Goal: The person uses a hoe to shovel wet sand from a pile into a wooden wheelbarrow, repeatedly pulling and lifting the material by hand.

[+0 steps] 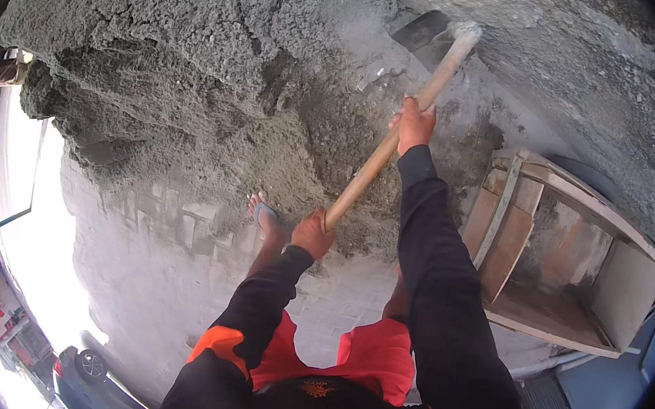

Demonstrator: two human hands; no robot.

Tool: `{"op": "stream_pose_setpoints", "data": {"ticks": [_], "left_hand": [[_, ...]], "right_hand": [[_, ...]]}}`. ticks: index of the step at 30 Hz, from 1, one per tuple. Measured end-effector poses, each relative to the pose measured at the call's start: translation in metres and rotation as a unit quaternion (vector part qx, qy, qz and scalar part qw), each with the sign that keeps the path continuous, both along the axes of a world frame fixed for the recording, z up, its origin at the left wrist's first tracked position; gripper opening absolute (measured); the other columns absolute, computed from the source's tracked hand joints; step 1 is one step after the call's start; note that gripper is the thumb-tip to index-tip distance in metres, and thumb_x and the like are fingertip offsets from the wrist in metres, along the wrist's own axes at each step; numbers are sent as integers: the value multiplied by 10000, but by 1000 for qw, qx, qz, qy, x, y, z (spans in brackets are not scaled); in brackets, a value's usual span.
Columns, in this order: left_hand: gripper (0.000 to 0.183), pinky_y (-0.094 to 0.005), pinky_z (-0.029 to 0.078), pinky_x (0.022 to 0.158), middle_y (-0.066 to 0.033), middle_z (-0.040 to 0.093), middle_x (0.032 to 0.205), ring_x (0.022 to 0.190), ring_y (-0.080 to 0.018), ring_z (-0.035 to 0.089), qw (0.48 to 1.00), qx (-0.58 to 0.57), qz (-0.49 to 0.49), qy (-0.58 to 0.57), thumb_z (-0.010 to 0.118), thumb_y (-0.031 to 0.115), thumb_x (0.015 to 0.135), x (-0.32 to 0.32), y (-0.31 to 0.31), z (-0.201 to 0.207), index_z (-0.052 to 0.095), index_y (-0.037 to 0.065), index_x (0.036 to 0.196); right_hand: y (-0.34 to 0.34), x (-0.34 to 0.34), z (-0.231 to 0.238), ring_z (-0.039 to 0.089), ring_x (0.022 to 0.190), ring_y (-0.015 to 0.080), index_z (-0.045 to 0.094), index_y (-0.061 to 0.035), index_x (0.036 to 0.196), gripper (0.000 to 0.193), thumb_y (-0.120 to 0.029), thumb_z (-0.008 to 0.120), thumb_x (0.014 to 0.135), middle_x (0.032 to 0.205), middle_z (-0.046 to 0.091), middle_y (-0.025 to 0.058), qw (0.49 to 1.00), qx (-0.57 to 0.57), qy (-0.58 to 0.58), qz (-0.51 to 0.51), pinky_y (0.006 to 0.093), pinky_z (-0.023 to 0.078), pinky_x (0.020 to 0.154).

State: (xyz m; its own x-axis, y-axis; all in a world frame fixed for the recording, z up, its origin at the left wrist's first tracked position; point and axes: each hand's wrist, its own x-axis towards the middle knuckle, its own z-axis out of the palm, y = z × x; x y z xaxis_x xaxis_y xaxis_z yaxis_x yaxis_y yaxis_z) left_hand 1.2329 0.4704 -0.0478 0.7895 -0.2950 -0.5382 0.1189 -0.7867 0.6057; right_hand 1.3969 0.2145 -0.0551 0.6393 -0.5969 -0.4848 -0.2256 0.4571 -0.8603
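A hoe [372, 167] with a long pale wooden handle slants from lower left to upper right in front of me. Its dark metal blade [421, 31] rests against the ground by the grey wall; part of its edge is hidden. My left hand [313, 235] is wrapped round the near end of the handle. Farther up, my right hand [415, 126] grips the same handle, its arm stretched out. To the left of the handle rises a big heap of damp grey sand or mortar mix [199, 52], with a crumbly, broken face.
A worn wooden cabinet-like box [560, 255] with an open front stands at the right, near the rough wall [584, 80]. My left foot, in a flip-flop [264, 212], is at the heap's edge on paving [167, 267]. A parked car [93, 384] is at lower left.
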Motion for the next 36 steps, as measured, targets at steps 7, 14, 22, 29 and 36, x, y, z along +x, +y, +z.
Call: {"op": "stream_pose_setpoints", "data": {"ticks": [7,14,22,29,36], "left_hand": [[365,-492,497,686,-233,629,791,758,-405,641,990,52,1,128,668,281,752,-18,40,104,531,16,963],[520,-315,513,677,-129,628,826,734,-188,643,813,-380,183,402,465,405,988,13,12,240,454,-64,1212],[536,-281,431,921,-88,568,1127,1053,-133,542,746,-458,43,481,369,389,1031,-24,-81,353,370,-37,1357],[546,-275,452,849,-98,543,1106,997,-113,541,694,-526,-153,467,371,432,1026,-77,-182,450,397,-36,1305],[592,-276,475,696,-102,574,947,824,-141,591,646,-450,-273,553,528,510,937,-144,-256,450,437,-35,1149]], "right_hand": [[56,-45,-89,513,511,194,496,-47,931,197,-175,628,861,676,491,53,961,142,231,51,364,459,460],[11,-23,-4,505,515,219,501,-56,882,97,-80,586,843,617,495,73,933,244,213,159,382,449,492],[-73,-100,125,489,504,168,419,-96,883,158,-91,576,870,604,470,39,908,353,181,132,335,450,487],[-200,-215,272,500,555,115,440,-104,882,144,-101,584,884,725,493,23,916,379,125,37,277,457,477],[-296,-352,350,504,562,110,476,-96,858,131,-116,604,874,705,491,23,949,295,74,-83,265,455,460]]}}
